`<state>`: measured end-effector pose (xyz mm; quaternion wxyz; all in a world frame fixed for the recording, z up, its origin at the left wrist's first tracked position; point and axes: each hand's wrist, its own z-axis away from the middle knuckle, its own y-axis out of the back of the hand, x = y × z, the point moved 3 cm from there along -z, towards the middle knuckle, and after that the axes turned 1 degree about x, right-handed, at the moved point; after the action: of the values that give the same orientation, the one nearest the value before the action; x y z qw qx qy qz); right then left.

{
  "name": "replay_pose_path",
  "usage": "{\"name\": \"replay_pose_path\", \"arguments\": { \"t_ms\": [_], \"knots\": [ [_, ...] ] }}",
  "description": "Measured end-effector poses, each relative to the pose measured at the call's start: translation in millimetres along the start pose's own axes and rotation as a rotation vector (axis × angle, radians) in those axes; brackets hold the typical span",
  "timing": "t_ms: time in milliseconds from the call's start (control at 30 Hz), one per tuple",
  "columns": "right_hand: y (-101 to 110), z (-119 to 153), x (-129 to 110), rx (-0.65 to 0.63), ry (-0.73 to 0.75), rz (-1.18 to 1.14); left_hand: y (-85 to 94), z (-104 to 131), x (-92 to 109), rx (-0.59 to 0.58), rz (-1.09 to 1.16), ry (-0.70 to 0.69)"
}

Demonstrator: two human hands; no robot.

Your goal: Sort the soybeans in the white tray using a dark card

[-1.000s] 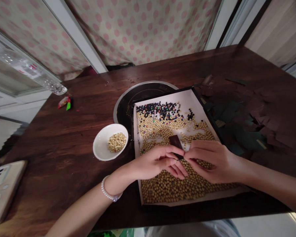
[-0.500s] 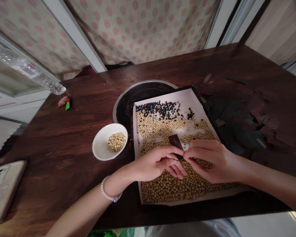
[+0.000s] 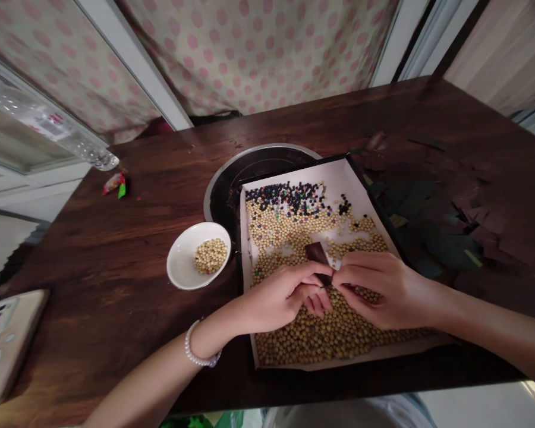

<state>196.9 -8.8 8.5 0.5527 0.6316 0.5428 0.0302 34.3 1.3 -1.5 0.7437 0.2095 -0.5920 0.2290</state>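
Over the shallow tray (image 3: pixel 354 178) my hands meet fingertip to fingertip. My left hand (image 3: pixel 289 294), with a pearl bracelet (image 3: pixel 195 351) at its wrist, is closed in a pinch around the lower end of a dark brown strip (image 3: pixel 315 252). Its index finger crosses the strip. The thumb and fingers of my right hand (image 3: pixel 378 288) pinch at the same end; the exact grip is hidden. Tan beads (image 3: pixel 307 339) fill the tray's near part, right below both hands. Black beads (image 3: pixel 294 196), with a few coloured ones among them, lie at its far side.
A white bowl (image 3: pixel 178 261) of tan beads stands left of the tray, beside a round dark pan (image 3: pixel 232 172) partly under it. Dark green and brown scraps (image 3: pixel 432 208) lie on the right. A phone (image 3: pixel 13 345), candy wrappers (image 3: pixel 115 184) and a plastic bottle (image 3: pixel 53 128) are at left.
My left hand has shifted slightly, and its lower fingers have curled in towards the palm. The right hand and the strip stay almost where they were.
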Motion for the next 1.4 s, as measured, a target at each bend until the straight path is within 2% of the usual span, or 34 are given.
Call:
{"name": "replay_pose_path", "arguments": {
  "t_ms": [133, 233, 467, 667, 867, 1100, 1267, 1400],
  "knots": [
    [0, 0, 0, 0.009, -0.017, 0.005, 0.2, 0, 1, 0.041, -0.064, -0.063],
    [1, -1, 0, 0.029, -0.025, 0.01, 0.5, 0, 2, 0.068, -0.01, -0.061],
    [1, -4, 0, 0.027, -0.035, -0.007, 5.1, -1, 3, -0.001, 0.372, 0.162],
    [1, -2, 0, 0.033, -0.038, -0.022, 11.0, -1, -4, 0.063, 0.554, 0.256],
    [3, -3, 0, 0.067, -0.064, -0.012, 10.6, -1, -6, 0.094, 0.512, 0.33],
    [5, -3, 2, 0.107, -0.101, -0.024, 14.7, -2, -4, 0.058, 0.645, 0.264],
    [10, -5, 2, 0.156, -0.14, -0.036, 16.6, -1, -5, 0.077, 0.586, 0.226],
    [11, -7, 2, 0.163, -0.158, -0.075, 14.9, 0, -5, 0.144, 0.464, 0.211]
  ]
}}
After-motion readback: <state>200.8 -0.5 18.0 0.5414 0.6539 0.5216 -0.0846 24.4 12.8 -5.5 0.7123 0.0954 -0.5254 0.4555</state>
